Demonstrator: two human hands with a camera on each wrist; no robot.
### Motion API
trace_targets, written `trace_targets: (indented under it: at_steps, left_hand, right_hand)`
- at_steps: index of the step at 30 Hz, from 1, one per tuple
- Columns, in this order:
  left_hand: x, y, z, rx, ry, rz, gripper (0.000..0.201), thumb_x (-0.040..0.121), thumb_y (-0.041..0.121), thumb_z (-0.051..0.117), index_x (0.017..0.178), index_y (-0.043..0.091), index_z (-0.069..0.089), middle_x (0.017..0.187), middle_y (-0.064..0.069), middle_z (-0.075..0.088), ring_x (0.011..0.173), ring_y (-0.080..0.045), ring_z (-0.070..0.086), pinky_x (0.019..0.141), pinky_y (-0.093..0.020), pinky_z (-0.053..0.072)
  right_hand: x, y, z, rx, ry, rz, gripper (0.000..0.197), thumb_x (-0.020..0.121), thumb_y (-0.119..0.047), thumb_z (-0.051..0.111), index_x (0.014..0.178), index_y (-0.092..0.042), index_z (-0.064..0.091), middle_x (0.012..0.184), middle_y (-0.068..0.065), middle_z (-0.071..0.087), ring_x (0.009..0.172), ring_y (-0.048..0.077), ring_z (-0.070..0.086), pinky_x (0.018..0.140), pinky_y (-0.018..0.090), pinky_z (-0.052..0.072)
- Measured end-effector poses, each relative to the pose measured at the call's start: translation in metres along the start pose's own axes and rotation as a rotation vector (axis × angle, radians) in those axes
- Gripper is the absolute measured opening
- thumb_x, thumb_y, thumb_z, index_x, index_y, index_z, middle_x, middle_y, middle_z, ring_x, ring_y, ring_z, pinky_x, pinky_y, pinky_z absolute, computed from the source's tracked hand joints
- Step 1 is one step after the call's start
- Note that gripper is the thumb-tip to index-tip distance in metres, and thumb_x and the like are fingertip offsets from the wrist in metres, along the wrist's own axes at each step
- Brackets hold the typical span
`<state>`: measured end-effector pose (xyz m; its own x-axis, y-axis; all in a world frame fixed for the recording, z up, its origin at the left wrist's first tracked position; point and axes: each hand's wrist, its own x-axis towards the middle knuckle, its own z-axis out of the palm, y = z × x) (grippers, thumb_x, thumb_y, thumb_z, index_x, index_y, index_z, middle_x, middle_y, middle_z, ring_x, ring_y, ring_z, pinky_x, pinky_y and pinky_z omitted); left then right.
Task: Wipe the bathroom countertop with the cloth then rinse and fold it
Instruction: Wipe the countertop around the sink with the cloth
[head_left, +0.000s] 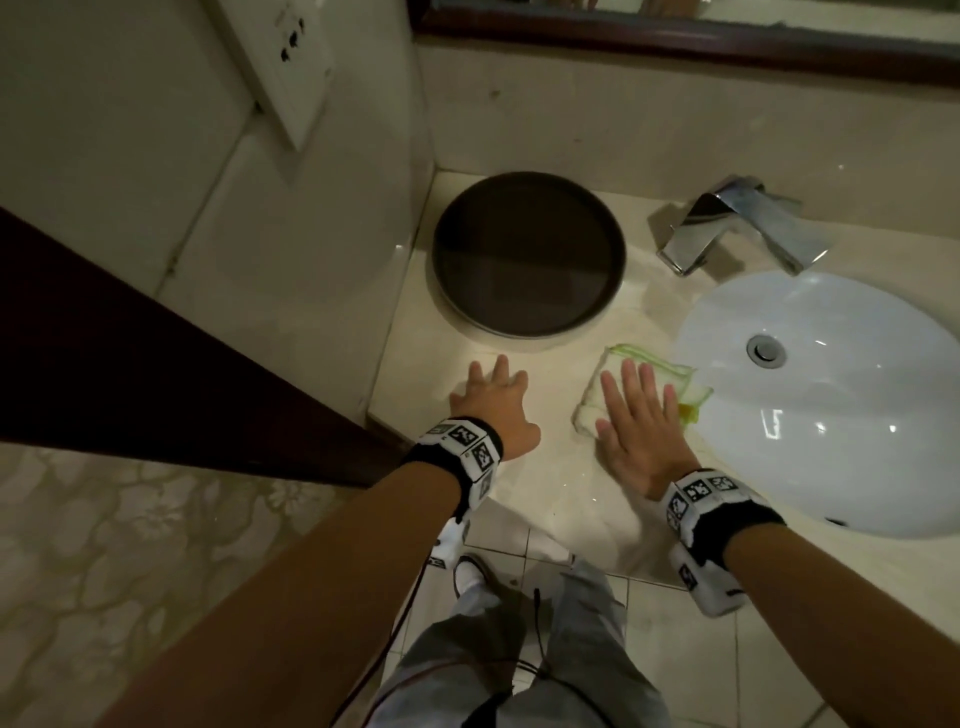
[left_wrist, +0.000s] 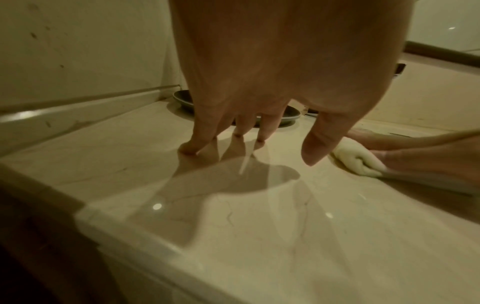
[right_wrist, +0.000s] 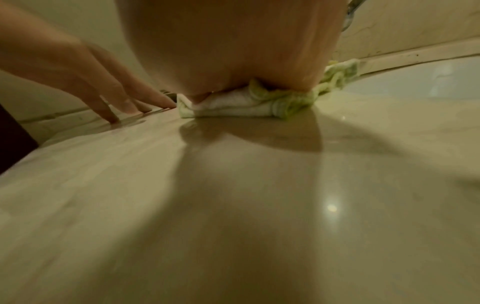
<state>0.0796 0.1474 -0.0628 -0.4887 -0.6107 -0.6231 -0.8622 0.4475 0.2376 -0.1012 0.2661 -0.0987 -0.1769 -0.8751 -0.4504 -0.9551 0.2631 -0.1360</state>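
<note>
Cloth (head_left: 618, 389) of white terry with a pale green edge is pressed flat onto the beige marble worktop (head_left: 550, 499) by the right hand (head_left: 641, 423). The fingers (head_left: 631, 379) of that hand are held straight and close together on top of the folded fabric, with nothing curled round it. From the right wrist view, the cloth (right_wrist: 233, 107) is seen squeezed between the palm (right_wrist: 233, 51) and the stone, its green hem bunched toward the basin side. Just right of these fingers, the cloth's corner is draped over the rim of the white oval sink (head_left: 831, 415).

Left of the cloth, and apart from it, the left hand (head_left: 493, 410) is spread on the bare worktop. Its fingers (left_wrist: 197, 139) are extended and lightly splayed, their tips touching the stone, while the thumb (left_wrist: 319, 144) is held just above the surface; nothing is held. In the left wrist view the cloth (left_wrist: 355, 159) is seen just beyond that thumb, under the other hand.

Beyond both sets of fingers, a round dark brown tray (head_left: 527, 254) is set on the worktop against the corner of the wall. Beyond the right fingers and behind the sink, an angular chrome faucet (head_left: 737, 223) is mounted. A socket plate (head_left: 291, 62) is fixed on the wall, far beyond the left fingers.
</note>
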Motion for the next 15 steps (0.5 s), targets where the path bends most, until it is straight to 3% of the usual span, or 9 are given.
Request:
trace_targets:
  at_steps: [6, 12, 15]
  left_hand:
    - [-0.021, -0.022, 0.013, -0.066, 0.117, 0.112, 0.063, 0.090, 0.020, 0.047, 0.150, 0.017, 0.027, 0.162, -0.004, 0.005, 0.148, -0.028, 0.002, 0.119, -0.045, 0.016]
    - [-0.049, -0.048, 0.025, -0.046, 0.246, 0.073, 0.050, 0.090, 0.011, 0.046, 0.140, 0.010, 0.041, 0.158, -0.009, 0.019, 0.143, -0.028, 0.017, 0.114, -0.038, 0.026]
    - [-0.061, -0.056, 0.026, -0.070, 0.249, 0.045, 0.047, 0.089, 0.011, 0.046, 0.137, 0.008, 0.043, 0.154, -0.011, 0.025, 0.139, -0.029, 0.022, 0.111, -0.038, 0.028]
  right_hand:
    - [0.040, -0.003, -0.018, 0.051, 0.071, 0.090, 0.062, 0.101, -0.043, 0.016, 0.155, -0.022, -0.007, 0.161, 0.007, -0.019, 0.147, 0.025, -0.019, 0.119, 0.049, -0.009]
    - [0.020, -0.018, -0.010, 0.019, 0.037, 0.065, 0.063, 0.099, -0.045, 0.007, 0.154, -0.020, -0.012, 0.159, 0.008, -0.023, 0.146, 0.026, -0.023, 0.118, 0.049, -0.011]
    - [0.008, -0.042, 0.002, -0.004, 0.031, 0.031, 0.064, 0.097, -0.047, 0.001, 0.153, -0.020, -0.013, 0.158, 0.008, -0.026, 0.144, 0.026, -0.027, 0.118, 0.049, -0.012]
